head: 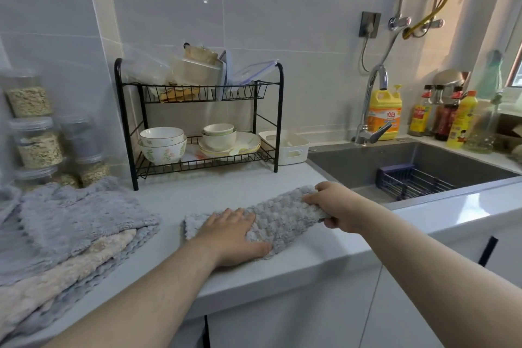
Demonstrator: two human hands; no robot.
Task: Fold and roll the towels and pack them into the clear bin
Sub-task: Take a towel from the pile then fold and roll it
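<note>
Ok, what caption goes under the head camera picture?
Left hand presses the folded grey towel flat while the right hand grips its end.

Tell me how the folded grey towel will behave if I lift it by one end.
Likely floppy: the towel bunches where the right hand grips it. Probably light and grippy, given its nubby pile. Lying flat, it seems unlikely to roll.

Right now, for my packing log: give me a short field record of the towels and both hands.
towel in work: folded grey towel, long strip on the counter
left hand: pressed flat on its left part
right hand: grips its right end
waiting: towel pile, grey and beige, unfolded, far left
nearby: sink right, dish rack behind
</note>
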